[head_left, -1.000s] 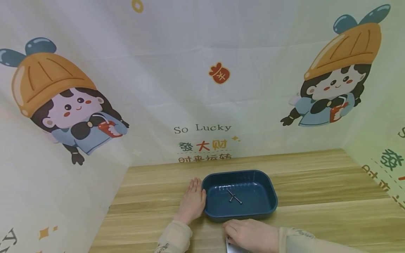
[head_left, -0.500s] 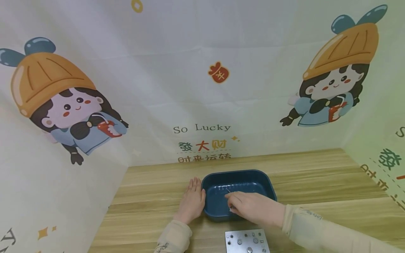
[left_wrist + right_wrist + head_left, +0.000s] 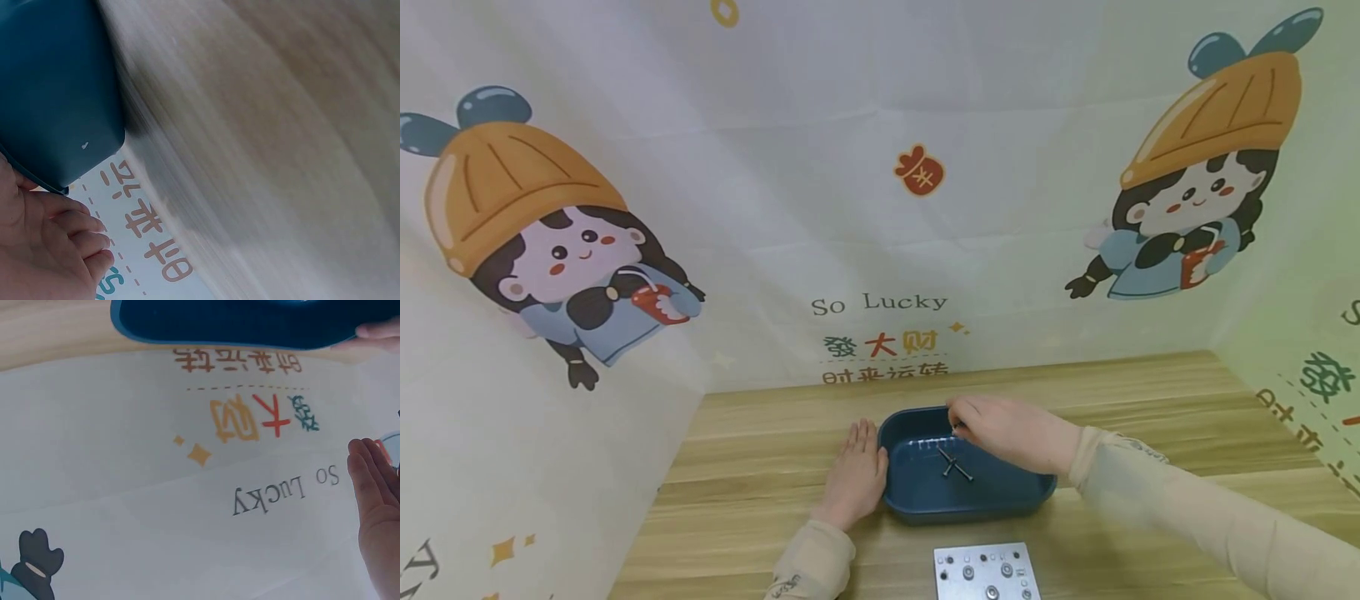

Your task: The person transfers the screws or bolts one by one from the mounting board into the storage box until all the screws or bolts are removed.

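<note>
A deep blue tray stands on the wooden table. Crossed on its floor lie a few thin dark screws. My left hand rests against the tray's left side with its fingers stretched forward. In the left wrist view, that hand is beside the tray's rim. My right hand is over the tray's far right part, thumb and fingers together. A small dark screw-like piece shows at its fingertips, mostly hidden. The right wrist view has the right hand at its right edge.
A silver metal plate with holes and round fittings lies in front of the tray, cut off by the lower frame edge. White printed cloth walls the table at the back and both sides.
My right hand has left the metal plate, passed over the tray's middle and moved to its far rim, uncovering the plate. The left hand and the tray have stayed put.
</note>
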{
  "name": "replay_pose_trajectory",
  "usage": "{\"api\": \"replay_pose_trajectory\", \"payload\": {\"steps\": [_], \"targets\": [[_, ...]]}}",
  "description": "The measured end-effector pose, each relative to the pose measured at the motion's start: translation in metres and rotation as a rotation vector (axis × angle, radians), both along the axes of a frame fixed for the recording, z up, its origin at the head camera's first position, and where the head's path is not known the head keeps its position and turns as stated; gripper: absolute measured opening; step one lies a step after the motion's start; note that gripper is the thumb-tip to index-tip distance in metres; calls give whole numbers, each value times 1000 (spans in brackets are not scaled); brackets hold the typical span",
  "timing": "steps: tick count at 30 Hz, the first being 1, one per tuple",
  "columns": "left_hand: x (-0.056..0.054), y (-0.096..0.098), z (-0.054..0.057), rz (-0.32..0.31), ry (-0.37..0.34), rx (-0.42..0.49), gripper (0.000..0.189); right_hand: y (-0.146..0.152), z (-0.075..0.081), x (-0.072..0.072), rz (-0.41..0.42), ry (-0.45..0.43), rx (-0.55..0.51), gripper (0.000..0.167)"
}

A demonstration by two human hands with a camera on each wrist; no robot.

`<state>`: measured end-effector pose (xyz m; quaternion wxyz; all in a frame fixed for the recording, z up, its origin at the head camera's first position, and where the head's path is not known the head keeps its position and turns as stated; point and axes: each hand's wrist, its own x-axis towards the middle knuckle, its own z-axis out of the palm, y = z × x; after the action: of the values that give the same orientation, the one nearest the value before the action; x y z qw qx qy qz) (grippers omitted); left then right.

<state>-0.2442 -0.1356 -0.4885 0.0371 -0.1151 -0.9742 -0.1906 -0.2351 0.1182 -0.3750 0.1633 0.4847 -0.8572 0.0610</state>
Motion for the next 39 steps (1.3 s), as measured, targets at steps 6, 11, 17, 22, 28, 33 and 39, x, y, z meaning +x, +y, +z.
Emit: {"api": "replay_pose_trajectory", "payload": {"steps": [6,11,17,22,28,33,39], "targets": [[1,0,0,2,-7,2,53,0,7,-14,1,-36,-1,10],[1,0,2,2,-7,8,53,1,10,-27,32,-69,35,9],[1,0,3,2,4,-2,53,-2,3,-40,-5,-205,94,5],[1,0,2,-1,-1,-7,53,-6,-11,-52,-46,-260,125,5],[2,1,1,-2,4,-7,53,-11,-28,-61,-104,-343,159,6],[2,1,1,-4,9,0,53,-11,-46,-62,-159,-399,184,4],[1,1,1,0,0,5,53,-5,-67,-65,-176,-378,243,5]]}}
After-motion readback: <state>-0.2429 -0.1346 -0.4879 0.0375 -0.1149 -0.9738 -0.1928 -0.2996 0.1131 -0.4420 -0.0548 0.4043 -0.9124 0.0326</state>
